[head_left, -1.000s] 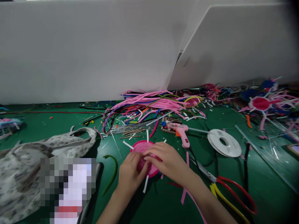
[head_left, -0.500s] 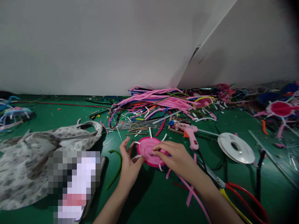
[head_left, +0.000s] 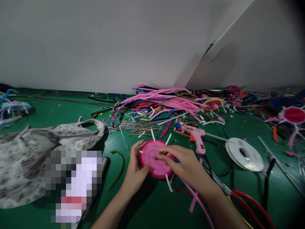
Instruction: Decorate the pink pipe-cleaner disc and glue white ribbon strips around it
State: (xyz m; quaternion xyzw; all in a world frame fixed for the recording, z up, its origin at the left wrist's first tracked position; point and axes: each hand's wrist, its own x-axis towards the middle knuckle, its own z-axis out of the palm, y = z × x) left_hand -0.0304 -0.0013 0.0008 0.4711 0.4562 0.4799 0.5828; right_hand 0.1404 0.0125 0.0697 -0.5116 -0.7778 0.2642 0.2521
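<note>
A round disc of coiled pink fuzzy stem (head_left: 152,151) with a darker pink rim and several short white strips sticking out sits between my hands. My left hand (head_left: 137,170) grips its left edge, thumb on the front and fingers at the rim. Over the disc's right half, my right hand (head_left: 184,163) has thumb and index finger pinched together near the coil's centre. Whatever they pinch is too small to make out. A bit of blue shows beside the right fingers. Below that hand a long pink stem (head_left: 196,198) trails toward the front.
A pink glue gun (head_left: 199,140) lies right of the disc, near a white spool (head_left: 254,162) and red-handled scissors (head_left: 250,203). Pink stems (head_left: 162,98) are heaped behind. At left are patterned cloth (head_left: 14,171), a blurred-out phone (head_left: 78,181) and a green stem (head_left: 119,168).
The disc has turned and tilted to face me more, and its lower white strip now hangs free. My left thumb has shifted onto its lower left edge. My right fingers stay near the centre.
</note>
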